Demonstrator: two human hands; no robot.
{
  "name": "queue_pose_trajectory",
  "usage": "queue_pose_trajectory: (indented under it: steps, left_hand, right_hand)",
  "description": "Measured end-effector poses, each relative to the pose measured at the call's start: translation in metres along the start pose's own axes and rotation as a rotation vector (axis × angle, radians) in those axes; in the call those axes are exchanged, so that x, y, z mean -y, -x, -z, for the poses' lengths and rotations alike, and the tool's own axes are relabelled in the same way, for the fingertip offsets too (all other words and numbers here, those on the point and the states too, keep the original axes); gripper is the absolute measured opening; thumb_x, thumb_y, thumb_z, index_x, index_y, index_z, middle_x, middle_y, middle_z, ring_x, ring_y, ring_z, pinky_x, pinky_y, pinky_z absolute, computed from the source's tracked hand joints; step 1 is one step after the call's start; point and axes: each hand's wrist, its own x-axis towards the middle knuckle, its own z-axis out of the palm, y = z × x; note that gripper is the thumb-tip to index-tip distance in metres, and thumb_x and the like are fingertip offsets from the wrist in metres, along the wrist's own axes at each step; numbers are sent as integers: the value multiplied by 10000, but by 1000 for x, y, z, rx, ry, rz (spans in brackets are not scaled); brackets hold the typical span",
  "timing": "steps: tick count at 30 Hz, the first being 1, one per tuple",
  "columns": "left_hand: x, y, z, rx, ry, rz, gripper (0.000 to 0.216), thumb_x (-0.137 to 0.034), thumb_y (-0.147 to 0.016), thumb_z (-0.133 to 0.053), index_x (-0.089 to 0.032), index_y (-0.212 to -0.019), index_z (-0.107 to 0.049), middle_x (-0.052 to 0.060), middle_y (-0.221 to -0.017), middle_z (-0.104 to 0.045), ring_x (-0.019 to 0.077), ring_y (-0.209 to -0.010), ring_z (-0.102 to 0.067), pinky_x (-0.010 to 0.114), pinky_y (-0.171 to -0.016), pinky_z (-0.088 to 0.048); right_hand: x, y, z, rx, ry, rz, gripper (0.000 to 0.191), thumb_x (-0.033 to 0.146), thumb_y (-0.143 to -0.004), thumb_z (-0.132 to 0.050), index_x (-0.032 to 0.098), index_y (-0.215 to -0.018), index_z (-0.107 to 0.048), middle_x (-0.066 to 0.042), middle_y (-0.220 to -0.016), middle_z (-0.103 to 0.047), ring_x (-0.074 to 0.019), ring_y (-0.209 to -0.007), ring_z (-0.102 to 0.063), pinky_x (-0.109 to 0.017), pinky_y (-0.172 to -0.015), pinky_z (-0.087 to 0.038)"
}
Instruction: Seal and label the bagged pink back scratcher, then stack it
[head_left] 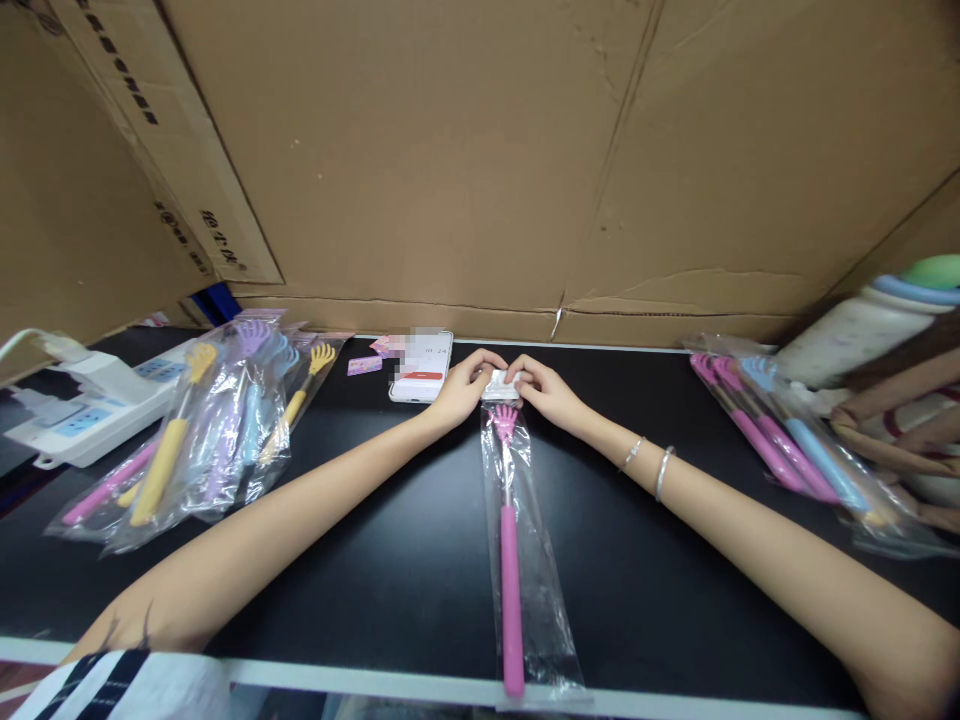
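Both of my hands meet at the far end of a clear bag (538, 600) and pinch its white top edge. My left hand (461, 390) and right hand (547, 393) are closed on it from either side, fingertips nearly touching. Inside the bag, a pink back scratcher (511, 570) runs from the pinch straight back toward me. Its claw sits just under my fingers and its handle reaches the near edge of the black table (360, 570). A phone (421, 368) lies just beside my left hand. More bagged scratchers (202, 430) lie well off to the left.
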Motion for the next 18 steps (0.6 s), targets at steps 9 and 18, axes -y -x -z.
queue_pose_trajectory:
  steps: [9,18]
  left_hand:
    - [2,0,1,10,-7,-8,155,-170,-828,-411,-159,-864,-561,20,-869,-601,133,-791,-549,240,-721,-429]
    - [2,0,1,12,-16,-20,162,-165,-829,-405,-161,-871,-561,22,-878,-602,140,-819,-555,248,-744,-431]
  right_hand:
    - [1,0,0,-3,5,3,91,165,-762,-472,197,-843,-495,51,-635,-559,-111,-558,-531,-247,-592,-406]
    - [3,1,-1,-6,0,-4,105,157,-751,-470,196,-845,-493,53,-634,-560,-110,-559,-532,-250,-600,-407]
